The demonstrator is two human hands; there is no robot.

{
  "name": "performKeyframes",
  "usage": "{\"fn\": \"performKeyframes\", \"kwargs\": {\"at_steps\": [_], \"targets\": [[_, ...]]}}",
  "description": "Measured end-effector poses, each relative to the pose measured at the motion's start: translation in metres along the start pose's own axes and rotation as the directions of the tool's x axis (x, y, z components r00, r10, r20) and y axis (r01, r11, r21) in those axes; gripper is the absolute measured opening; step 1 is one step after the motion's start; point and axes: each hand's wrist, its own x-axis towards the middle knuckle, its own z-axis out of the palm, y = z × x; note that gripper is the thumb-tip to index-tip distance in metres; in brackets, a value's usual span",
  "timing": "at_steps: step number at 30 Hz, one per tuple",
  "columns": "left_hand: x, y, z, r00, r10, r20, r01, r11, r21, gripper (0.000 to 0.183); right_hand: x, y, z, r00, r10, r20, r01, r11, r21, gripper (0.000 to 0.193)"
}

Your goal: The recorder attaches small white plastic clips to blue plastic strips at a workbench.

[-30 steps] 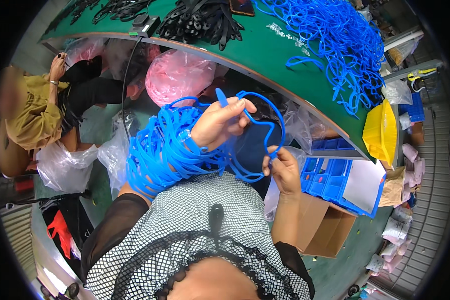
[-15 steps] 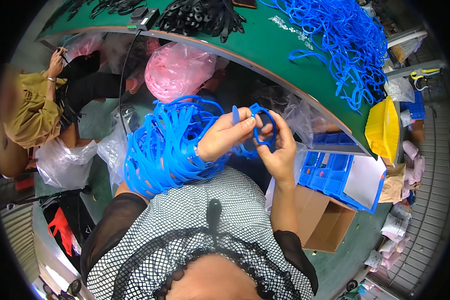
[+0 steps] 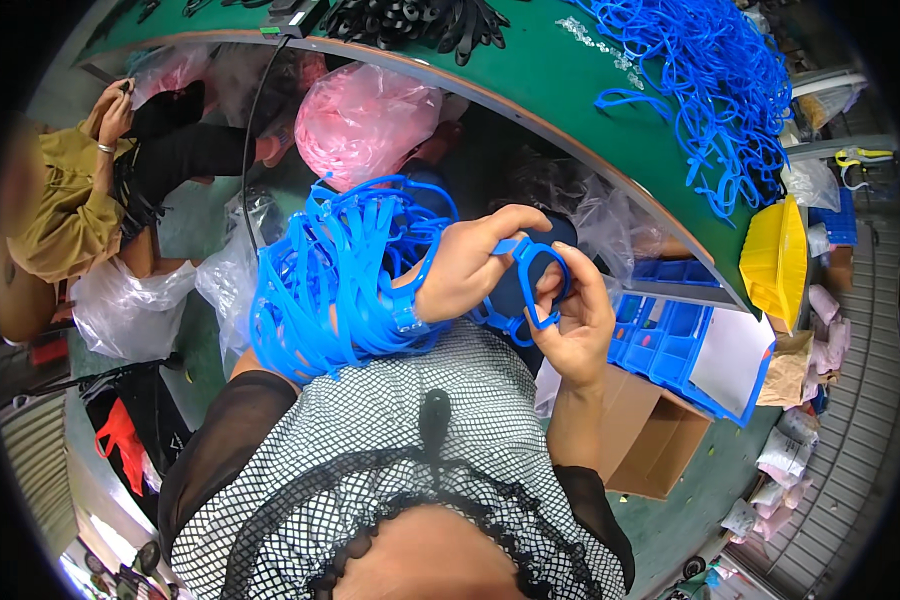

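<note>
Between my hands is a pair of blue swim goggles, or a frame shaped like one; its rounded rim (image 3: pixel 568 270) faces up. My left hand (image 3: pixel 460 268) pinches a flat blue strap end at the rim's upper left side. My right hand (image 3: pixel 578 325) grips the rim's right and lower edge, with a fingertip inside the opening. Around my left forearm hangs a thick bundle of blue rubber straps (image 3: pixel 315 285), covering it from wrist to near the elbow. Part of the blue piece below the left hand is hard to make out.
On the green table (image 3: pixel 530 75) lie a heap of blue straps (image 3: pixel 710 90), black straps (image 3: pixel 415 22) and small clear pieces (image 3: pixel 602 48). A yellow bin (image 3: pixel 773 262), blue trays (image 3: pixel 660 345) and a cardboard box (image 3: pixel 655 440) stand right. A co-worker (image 3: pixel 75 215) sits left, near a pink-filled bag (image 3: pixel 365 120).
Both hands have moved slightly right and down with the blue rim, which has turned. My left fingers have shifted to the strap end beside the rim. The co-worker's hands have come together.
</note>
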Motion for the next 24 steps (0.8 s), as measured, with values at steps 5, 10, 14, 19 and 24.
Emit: {"fn": "performKeyframes", "kwargs": {"at_steps": [5,10,14,19,24], "targets": [[-0.001,-0.002,0.0,0.997,0.074,0.027,-0.076,0.994,0.074,0.035,0.001,0.005,0.0,1.0,-0.002,-0.002,0.002,1.0,-0.017,0.059],[-0.001,-0.005,-0.001,0.996,0.087,0.006,-0.087,0.99,0.11,0.036,0.003,0.002,-0.004,1.0,0.011,-0.009,-0.011,0.999,-0.036,0.059],[0.0,-0.003,-0.002,0.998,0.06,0.014,-0.061,0.991,0.121,0.036,0.002,0.003,-0.004,0.999,0.048,0.009,-0.047,0.998,-0.035,0.059],[0.002,0.0,-0.004,0.999,0.037,0.034,-0.039,0.998,0.049,0.034,0.004,0.009,-0.003,0.998,0.041,0.044,-0.036,0.995,-0.095,0.057],[0.001,0.001,-0.01,0.993,0.057,0.102,-0.045,0.992,-0.116,0.039,0.006,0.013,-0.005,1.0,0.004,0.024,0.0,0.991,-0.135,0.056]]}}
